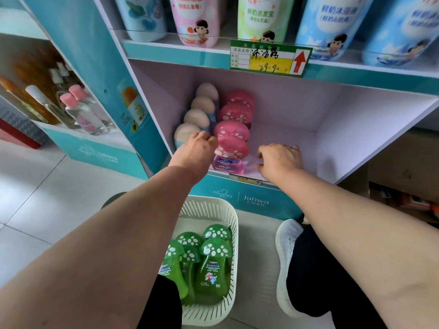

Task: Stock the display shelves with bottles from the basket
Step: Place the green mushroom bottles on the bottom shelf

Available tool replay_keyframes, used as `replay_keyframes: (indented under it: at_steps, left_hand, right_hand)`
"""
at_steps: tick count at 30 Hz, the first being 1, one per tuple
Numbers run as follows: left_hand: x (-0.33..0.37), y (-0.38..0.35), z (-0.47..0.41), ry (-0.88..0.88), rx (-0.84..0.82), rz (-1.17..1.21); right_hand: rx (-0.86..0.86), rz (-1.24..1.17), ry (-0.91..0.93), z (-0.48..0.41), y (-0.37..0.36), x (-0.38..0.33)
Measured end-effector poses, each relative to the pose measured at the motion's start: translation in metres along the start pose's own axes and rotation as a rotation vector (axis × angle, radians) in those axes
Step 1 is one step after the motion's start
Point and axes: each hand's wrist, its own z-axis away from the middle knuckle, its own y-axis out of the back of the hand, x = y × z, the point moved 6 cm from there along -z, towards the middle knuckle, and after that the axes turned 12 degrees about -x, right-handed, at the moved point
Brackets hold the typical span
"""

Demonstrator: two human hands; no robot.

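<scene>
Teal shelf base [280, 211], "Jahwa" lettering [256, 201]

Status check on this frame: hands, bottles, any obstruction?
Left hand at front pink bottle, grip unclear. Right hand empty on shelf. Green bottles in basket. Nothing blocking.

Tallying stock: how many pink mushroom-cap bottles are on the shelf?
4, in one row on the lower shelf: front bottle, second, third, rear. More could hide behind.

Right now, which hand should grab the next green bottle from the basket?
Likely right: the right hand rests empty on the bare shelf floor beside the pink-capped bottles, while the left hand is busy at the front cream-capped bottle.
</scene>
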Motion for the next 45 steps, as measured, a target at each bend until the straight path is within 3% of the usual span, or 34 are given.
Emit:
replay_keyframes:
  at_steps: [9,15,19,22,28,39,45]
  left_hand:
    - [-0.028,-0.018,0.065,0.024,-0.337,-0.205]
    - [-0.076,-0.042,0.115,0.199,-0.513,-0.151]
    - [-0.096,-0.098,0.146,0.353,-0.672,0.044]
    - [-0.089,-0.146,0.161,0.353,-0.802,0.109]
    - [-0.085,-0.187,0.157,0.366,-0.703,0.162]
    - [-0.084,-0.191,0.145,0.183,-0.886,0.007]
    - [-0.102,-0.122,0.15,0.26,-0.644,0.049]
  right_hand:
    - [-0.042,0.001,0.185,0.046,-0.011,-0.054]
    - [-0.23,-0.016,0.368,0.064,-0.047,-0.1]
    - [-0.323,-0.032,0.439,0.07,-0.07,-0.126]
    - [-0.372,-0.011,0.489,0.072,-0.092,-0.142]
    - [-0.454,0.106,0.477,0.061,-0.127,-0.148]
    - [-0.543,0.109,0.401,0.052,-0.143,-0.148]
    - [-0.579,0.149,0.396,0.067,-0.132,-0.15]
